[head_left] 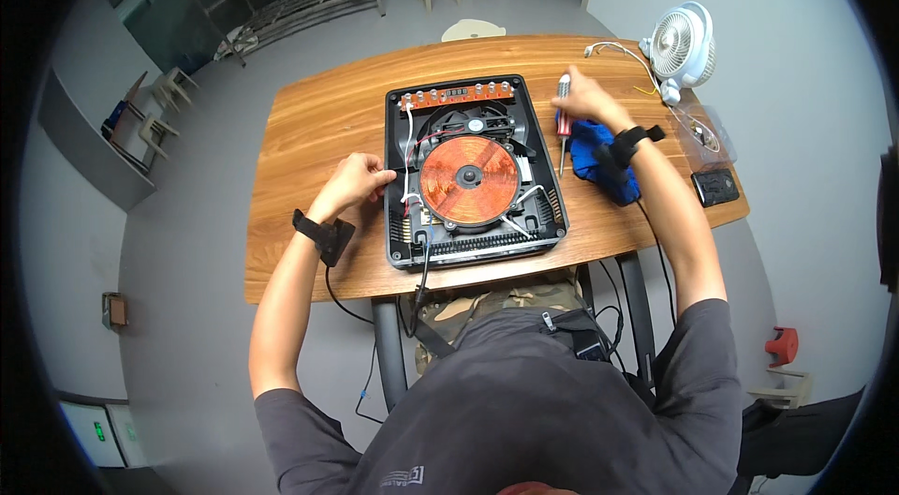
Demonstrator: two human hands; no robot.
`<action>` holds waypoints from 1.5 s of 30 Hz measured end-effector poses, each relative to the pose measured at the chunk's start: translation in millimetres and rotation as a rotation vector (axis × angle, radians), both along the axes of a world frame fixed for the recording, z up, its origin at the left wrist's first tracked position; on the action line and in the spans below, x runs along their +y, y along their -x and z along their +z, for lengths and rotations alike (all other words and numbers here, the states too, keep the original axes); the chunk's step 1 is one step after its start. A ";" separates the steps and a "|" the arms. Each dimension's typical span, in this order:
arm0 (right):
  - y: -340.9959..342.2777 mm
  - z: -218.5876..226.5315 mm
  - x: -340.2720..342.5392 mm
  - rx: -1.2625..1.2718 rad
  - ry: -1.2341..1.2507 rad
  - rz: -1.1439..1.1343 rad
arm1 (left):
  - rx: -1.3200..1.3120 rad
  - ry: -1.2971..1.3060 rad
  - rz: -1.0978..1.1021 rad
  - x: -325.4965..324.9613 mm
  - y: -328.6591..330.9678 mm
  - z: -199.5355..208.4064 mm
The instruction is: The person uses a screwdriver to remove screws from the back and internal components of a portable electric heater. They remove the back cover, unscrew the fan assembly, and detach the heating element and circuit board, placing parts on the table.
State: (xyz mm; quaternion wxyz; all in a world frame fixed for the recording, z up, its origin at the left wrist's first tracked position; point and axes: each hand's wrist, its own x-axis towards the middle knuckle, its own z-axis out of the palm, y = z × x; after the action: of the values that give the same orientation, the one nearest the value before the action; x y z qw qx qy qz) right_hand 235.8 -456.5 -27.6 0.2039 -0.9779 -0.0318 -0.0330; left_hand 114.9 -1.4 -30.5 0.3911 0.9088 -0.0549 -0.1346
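An opened induction cooker (552, 205) lies on the table in a black case. Its round copper coil (449, 181), black fan (435, 134) and orange circuit strip (457, 96) show. My left hand (356, 181) is at the case's left side, its thumb and curled fingers pinching the rim. Beyond the right side of the case, my right hand (592, 100) is closed around the handle of a screwdriver (563, 123). The screwdriver's metal shaft points toward me. Whether its tip touches the table I cannot tell. Under my right wrist sits a bunched blue cloth (587, 150).
A white fan (681, 45) stands at the table's far right corner, with a white cable near it. Closer lie a clear tray (714, 141) and a black box (714, 187). A black power cord (421, 284) hangs over the wooden table's (318, 130) front edge.
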 end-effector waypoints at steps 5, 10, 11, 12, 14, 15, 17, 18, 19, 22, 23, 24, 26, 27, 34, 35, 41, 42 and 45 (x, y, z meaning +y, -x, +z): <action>37.5 110.8 4.5 -0.270 -0.124 0.161 | -0.002 -0.184 0.004 -1.7 -2.2 10.6; 82.6 132.9 42.5 -0.527 -0.247 0.467 | -0.221 -0.495 -0.007 -16.4 -3.5 37.0; 88.5 130.3 51.0 -0.529 -0.236 0.501 | -0.273 -0.540 -0.009 -19.7 -6.5 41.9; 91.4 126.1 60.2 -0.519 -0.248 0.525 | -0.285 -0.505 -0.038 -21.6 -9.0 48.4; 97.3 121.8 72.9 -0.533 -0.233 0.562 | -0.326 -0.401 -0.123 -36.3 -14.4 58.6; 92.3 113.2 75.2 -0.504 -0.326 0.607 | -0.347 -0.348 -0.162 -45.9 -16.9 63.0; 93.9 111.3 78.2 -0.599 -0.239 0.614 | -0.363 -0.399 -0.227 -72.6 -22.7 72.1; 93.0 109.2 79.2 -0.586 -0.244 0.613 | -0.371 -0.406 -0.259 -84.5 -25.1 75.4; 91.7 105.7 80.0 -0.568 -0.247 0.612 | -0.376 -0.408 -0.290 -94.7 -27.8 76.1; 93.3 102.9 80.9 -0.515 -0.237 0.616 | -0.392 -0.405 -0.388 -120.1 -34.8 79.9; 93.2 103.0 80.6 -0.497 -0.231 0.618 | -0.402 -0.393 -0.390 -126.4 -37.0 79.3; 90.6 100.6 79.4 -0.486 -0.232 0.621 | -0.409 -0.382 -0.393 -132.2 -39.3 77.7; 90.4 99.0 77.4 -0.463 -0.232 0.615 | -0.400 -0.349 -0.422 -142.9 -44.0 77.4; 90.9 98.5 76.4 -0.453 -0.233 0.611 | -0.408 -0.338 -0.429 -148.0 -42.6 78.3; 94.9 101.8 80.5 -0.460 -0.264 0.646 | -0.522 -0.137 -0.516 -163.9 -43.0 71.6; 95.4 101.7 80.9 -0.459 -0.266 0.648 | -0.499 -0.107 -0.509 -164.9 -43.6 70.3; 96.0 100.7 82.0 -0.470 -0.260 0.651 | -0.413 -0.090 -0.454 -174.5 -35.7 80.4; 95.7 101.2 81.8 -0.463 -0.263 0.655 | -0.426 -0.099 -0.450 -174.8 -36.7 80.1; 92.3 98.9 81.6 -0.473 -0.248 0.647 | -0.467 -0.127 -0.438 -174.7 -38.4 78.7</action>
State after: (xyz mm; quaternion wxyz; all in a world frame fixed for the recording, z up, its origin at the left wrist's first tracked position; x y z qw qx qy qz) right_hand 143.5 -375.0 71.3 0.3071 -0.8510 -0.3790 -0.1945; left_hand 153.3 -176.1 48.3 0.2720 0.9043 -0.3288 -0.0066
